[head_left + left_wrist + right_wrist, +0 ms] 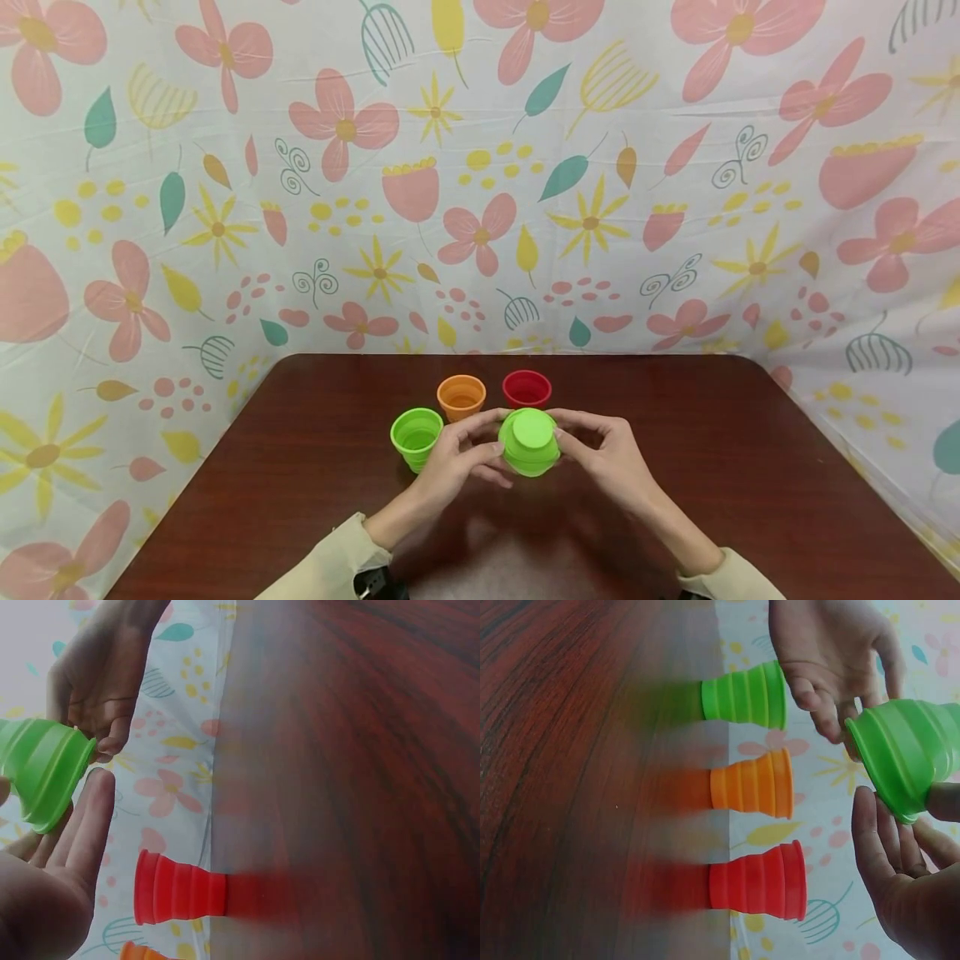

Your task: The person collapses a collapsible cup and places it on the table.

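A light green collapsible cup (531,442) is held above the table, its base turned up toward the head camera. My left hand (453,454) pinches its left side, thumb in front. On the other side my right hand (611,458) grips it between thumb and fingers. In the right wrist view the ridged wall of this held cup (911,746) and its downward rim show between both hands. A second green cup (417,437) stands upright left of my left hand. Behind the hands stand an orange cup (461,396) and a red cup (527,388), both upright.
The dark brown wooden table (750,467) has rounded far corners. A white cloth with flower prints (480,167) hangs behind it and along both sides. The three standing cups sit close together near the table's far middle.
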Demonstrator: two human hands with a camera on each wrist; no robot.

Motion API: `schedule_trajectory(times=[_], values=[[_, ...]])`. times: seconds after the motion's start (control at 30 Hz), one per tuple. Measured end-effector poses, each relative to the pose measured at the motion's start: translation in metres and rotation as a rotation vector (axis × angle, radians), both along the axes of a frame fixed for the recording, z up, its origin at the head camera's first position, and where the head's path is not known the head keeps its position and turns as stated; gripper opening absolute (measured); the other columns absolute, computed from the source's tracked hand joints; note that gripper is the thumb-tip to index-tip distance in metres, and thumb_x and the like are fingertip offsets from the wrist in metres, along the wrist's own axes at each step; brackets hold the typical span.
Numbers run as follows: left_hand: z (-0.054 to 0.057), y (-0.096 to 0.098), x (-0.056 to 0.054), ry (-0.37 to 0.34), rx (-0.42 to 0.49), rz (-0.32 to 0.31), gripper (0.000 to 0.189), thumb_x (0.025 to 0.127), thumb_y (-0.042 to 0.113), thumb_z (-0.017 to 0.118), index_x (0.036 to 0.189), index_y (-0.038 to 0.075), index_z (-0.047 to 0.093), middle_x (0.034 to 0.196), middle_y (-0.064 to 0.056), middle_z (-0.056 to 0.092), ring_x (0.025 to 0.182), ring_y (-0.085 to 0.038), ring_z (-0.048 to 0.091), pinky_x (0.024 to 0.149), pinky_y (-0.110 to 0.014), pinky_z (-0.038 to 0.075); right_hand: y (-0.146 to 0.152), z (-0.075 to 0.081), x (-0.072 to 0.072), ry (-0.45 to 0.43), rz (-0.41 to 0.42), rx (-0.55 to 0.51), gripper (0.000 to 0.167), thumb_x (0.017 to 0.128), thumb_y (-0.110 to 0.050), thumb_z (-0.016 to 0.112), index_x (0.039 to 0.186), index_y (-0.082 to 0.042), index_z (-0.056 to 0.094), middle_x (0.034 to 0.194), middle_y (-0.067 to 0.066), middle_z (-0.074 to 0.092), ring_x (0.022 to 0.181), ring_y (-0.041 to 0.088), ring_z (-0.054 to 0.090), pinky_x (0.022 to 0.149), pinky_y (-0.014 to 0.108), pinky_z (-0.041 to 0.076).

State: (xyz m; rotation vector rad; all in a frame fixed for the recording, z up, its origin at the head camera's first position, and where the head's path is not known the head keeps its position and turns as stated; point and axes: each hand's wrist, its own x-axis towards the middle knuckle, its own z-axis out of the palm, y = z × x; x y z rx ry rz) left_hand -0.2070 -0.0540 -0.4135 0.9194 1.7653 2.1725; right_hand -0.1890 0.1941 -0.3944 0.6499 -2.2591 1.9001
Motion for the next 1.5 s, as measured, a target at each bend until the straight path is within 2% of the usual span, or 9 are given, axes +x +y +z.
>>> schedule_trajectory(times=[0.27,0.4,0.53,0.67,0.77,0.9,1.0,1.3,1.5], values=[[-0.0037,-0.0003,-0.0009,-0.004,0.047,-0.042,0.05,0.104,0.004,0.058,0.152,-0.005,0.048,0.123,-0.021,0.067,0.093,-0.073,0.058,0.075,-0.061,0.062,-0.0017,-0.002,-0.0011,0.011,-0.02,-0.003,0.028,0.1,-0.006,0.072,0.127,0.002,0.073,0.102,0.015,0.075,0.086,0.021,0.071,0.073,0.045,0.066],[-0.0037,0.0,-0.0011,0.028,0.057,-0.028,0.051,0.103,0.001,0.059,0.152,-0.007,0.046,0.12,-0.021,0.069,0.087,-0.068,0.063,0.073,-0.063,0.062,-0.0025,-0.0031,-0.0014,0.006,-0.038,-0.001,0.029,0.1,-0.008,0.073,0.127,0.001,0.073,0.1,0.014,0.075,0.084,0.02,0.071,0.072,0.041,0.065],[-0.0034,0.0007,-0.0013,0.063,0.071,0.002,0.051,0.102,-0.002,0.062,0.15,-0.01,0.047,0.116,-0.02,0.07,0.081,-0.056,0.071,0.07,-0.064,0.061,-0.0033,-0.0036,-0.001,0.002,-0.037,-0.003,0.028,0.1,-0.007,0.073,0.127,0.001,0.073,0.099,0.014,0.075,0.083,0.021,0.071,0.071,0.037,0.065],[-0.0025,0.002,-0.001,0.091,0.078,0.042,0.048,0.099,-0.006,0.065,0.146,-0.006,0.055,0.112,-0.024,0.07,0.077,-0.061,0.068,0.066,-0.064,0.061,-0.0042,-0.0032,-0.0011,0.013,-0.023,0.007,0.029,0.101,-0.007,0.072,0.13,-0.002,0.073,0.1,0.013,0.076,0.081,0.022,0.07,0.068,0.035,0.064],[-0.0022,0.0026,-0.001,0.105,0.067,0.073,0.046,0.097,-0.008,0.065,0.143,-0.004,0.059,0.11,-0.027,0.069,0.076,-0.059,0.069,0.064,-0.062,0.061,-0.0043,-0.0039,-0.0017,0.03,0.001,0.024,0.032,0.102,-0.008,0.07,0.134,-0.006,0.071,0.101,0.012,0.076,0.08,0.025,0.07,0.067,0.035,0.063],[-0.0019,0.0032,-0.0009,0.123,0.029,0.121,0.046,0.096,-0.009,0.067,0.141,-0.002,0.062,0.109,-0.026,0.069,0.074,-0.039,0.075,0.062,-0.059,0.062,-0.0039,-0.0052,-0.002,0.028,0.049,0.03,0.037,0.104,-0.007,0.067,0.141,-0.005,0.067,0.103,0.013,0.076,0.084,0.025,0.072,0.07,0.042,0.065],[-0.0003,0.0038,0.0001,0.123,0.003,0.16,0.046,0.095,-0.008,0.067,0.14,0.0,0.064,0.11,-0.024,0.07,0.073,-0.032,0.076,0.061,-0.058,0.062,-0.0041,-0.0047,-0.0022,-0.023,0.102,-0.001,0.04,0.106,-0.008,0.065,0.145,-0.002,0.063,0.109,0.016,0.074,0.091,0.024,0.073,0.074,0.049,0.065],[0.0043,0.0073,0.0006,0.047,-0.031,0.27,0.044,0.094,-0.007,0.066,0.137,0.004,0.068,0.105,-0.017,0.073,0.061,-0.027,0.073,0.057,-0.053,0.063,-0.0019,-0.0032,-0.0006,-0.186,0.277,-0.115,0.057,0.104,-0.005,0.063,0.156,0.006,0.043,0.129,0.022,0.064,0.096,0.036,0.074,0.08,0.057,0.063],[0.0046,0.0089,0.0011,0.014,-0.045,0.268,0.044,0.095,-0.005,0.067,0.137,0.006,0.068,0.107,-0.017,0.072,0.061,-0.031,0.072,0.057,-0.052,0.064,-0.0012,-0.0054,-0.0021,-0.177,0.268,-0.125,0.059,0.101,-0.002,0.067,0.155,0.005,0.045,0.124,0.025,0.065,0.1,0.033,0.073,0.085,0.064,0.058]])
